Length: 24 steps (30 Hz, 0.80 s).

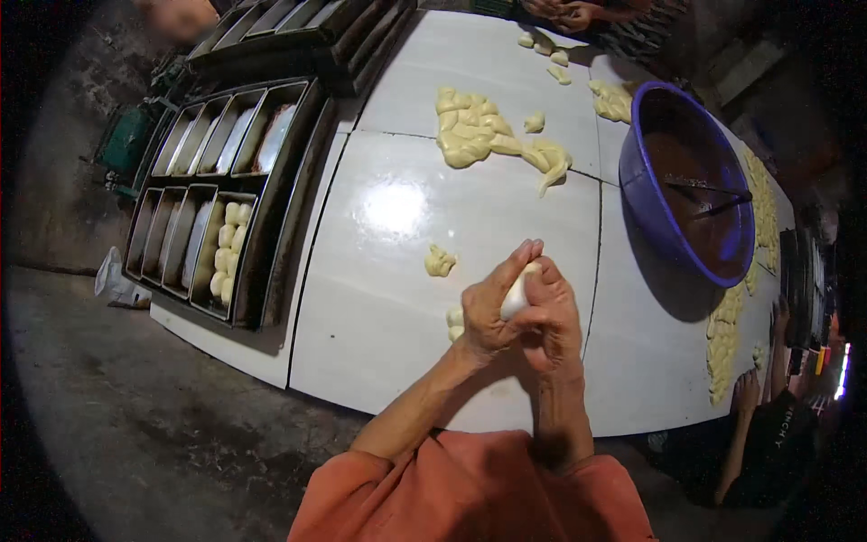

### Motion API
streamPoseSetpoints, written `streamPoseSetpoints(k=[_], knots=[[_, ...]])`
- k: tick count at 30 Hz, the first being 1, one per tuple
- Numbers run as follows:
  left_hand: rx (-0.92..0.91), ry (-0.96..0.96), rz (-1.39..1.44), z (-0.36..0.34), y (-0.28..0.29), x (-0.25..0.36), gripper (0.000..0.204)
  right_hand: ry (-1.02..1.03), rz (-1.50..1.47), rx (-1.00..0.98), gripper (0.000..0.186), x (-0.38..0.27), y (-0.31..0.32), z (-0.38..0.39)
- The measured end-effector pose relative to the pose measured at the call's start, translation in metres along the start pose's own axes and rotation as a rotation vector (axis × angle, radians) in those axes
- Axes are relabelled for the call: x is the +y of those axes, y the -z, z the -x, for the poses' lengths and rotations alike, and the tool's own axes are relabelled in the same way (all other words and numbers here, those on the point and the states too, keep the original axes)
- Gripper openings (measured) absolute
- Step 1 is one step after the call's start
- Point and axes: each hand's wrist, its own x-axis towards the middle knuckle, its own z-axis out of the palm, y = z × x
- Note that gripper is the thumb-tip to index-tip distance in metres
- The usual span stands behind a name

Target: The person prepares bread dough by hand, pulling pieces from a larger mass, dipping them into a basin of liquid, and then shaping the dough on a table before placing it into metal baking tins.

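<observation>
My left hand (488, 312) and my right hand (555, 312) are pressed together around a small ball of pale dough (516, 298), above the white tiled table. Fingers of both hands curl round the dough and hide most of it. Beneath my left wrist, a few dough balls (454, 322) rest on the tiles, partly covered by the hand. A rough dough piece (440, 262) lies alone just beyond my left hand. Farther off is a large lumpy mass of dough (470, 126), with a strip trailing to the right and a small lump (535, 122) beside it.
At left stand metal loaf pans (194, 239) in a dark frame; the near right one holds rows of dough balls (230, 248). A purple basin (637, 172) of brown filling sits at right. Other people's hands (573, 14) are at the far edge, and a co-worker's arm (742, 425) is at right.
</observation>
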Motion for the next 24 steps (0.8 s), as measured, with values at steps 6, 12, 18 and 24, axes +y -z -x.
streamPoseSetpoints(k=[6,12,18,24], knots=[[-0.23,0.515,0.216,0.002,-0.03,0.018,0.096,-0.051,0.087,0.035,0.026,-0.062,0.028,-0.011],[-0.394,0.955,0.135,-0.016,0.007,0.024,0.052,0.546,0.92,0.426,0.027,-0.211,0.089,-0.071],[-0.35,0.975,0.036,-0.028,0.014,0.018,0.043,-0.117,1.713,0.32,0.026,-0.268,0.227,-0.127],[-0.62,0.979,0.007,-0.027,0.017,0.018,0.04,-0.339,1.53,0.18,0.024,-0.261,0.214,-0.124]])
